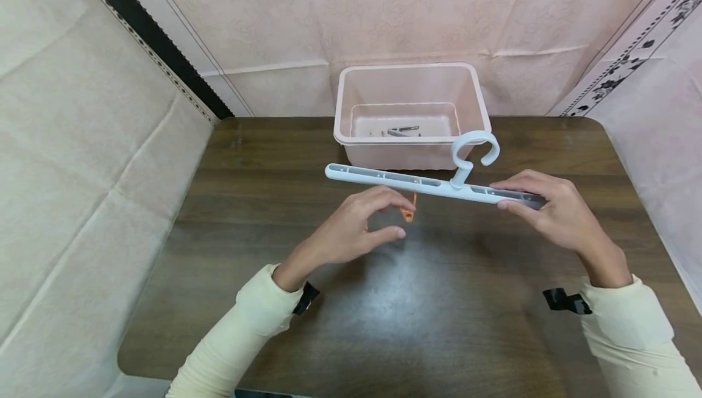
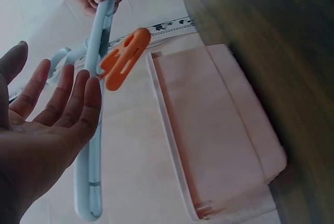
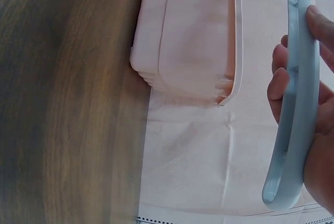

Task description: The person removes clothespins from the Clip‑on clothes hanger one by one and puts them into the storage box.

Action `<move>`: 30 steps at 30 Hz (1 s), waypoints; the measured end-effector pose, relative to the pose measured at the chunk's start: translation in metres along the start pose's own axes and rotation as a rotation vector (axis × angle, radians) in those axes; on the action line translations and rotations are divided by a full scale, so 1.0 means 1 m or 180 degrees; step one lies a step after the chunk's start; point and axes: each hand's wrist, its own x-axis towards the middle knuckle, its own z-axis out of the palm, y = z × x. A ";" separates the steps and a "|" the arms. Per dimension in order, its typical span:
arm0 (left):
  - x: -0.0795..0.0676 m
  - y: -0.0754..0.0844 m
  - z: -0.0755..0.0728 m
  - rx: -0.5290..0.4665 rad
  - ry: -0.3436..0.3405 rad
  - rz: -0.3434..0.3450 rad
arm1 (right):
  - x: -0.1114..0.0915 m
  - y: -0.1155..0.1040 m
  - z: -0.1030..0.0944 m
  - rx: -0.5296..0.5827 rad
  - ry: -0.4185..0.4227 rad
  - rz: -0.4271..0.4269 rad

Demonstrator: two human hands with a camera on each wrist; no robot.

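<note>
My right hand [image 1: 565, 209] grips one end of a light blue clothes hanger [image 1: 433, 186], thumb on one side and fingers on the other. The hanger is held above the table, its hook upward in the head view. An orange clothespin [image 2: 128, 59] hangs from the bar near its middle. Beside the clothespin is my left hand [image 1: 353, 227], fingers spread and relaxed, thumb apart. The left wrist view shows its palm [image 2: 44, 151] with nothing gripped and its fingertips right by the bar. In the right wrist view, fingers [image 3: 279, 85] wrap the hanger's end.
A pale pink plastic basket [image 1: 417, 154] stands at the table's far edge, behind the hanger. Several small metallic pieces [image 1: 403, 130] lie on its bottom. The brown wooden table [image 1: 395, 325] extends below both hands. Pale patterned cloth [image 1: 411, 14] hangs behind and at the sides.
</note>
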 end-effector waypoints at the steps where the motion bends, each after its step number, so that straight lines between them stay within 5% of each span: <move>1: -0.001 0.000 0.000 -0.0014 -0.0003 -0.0053 | 0.000 0.000 0.000 0.0005 0.0002 0.0003; 30: -0.025 -0.050 0.041 -0.0323 0.0062 -0.0781 | 0.001 0.002 0.002 0.0072 0.0098 -0.0016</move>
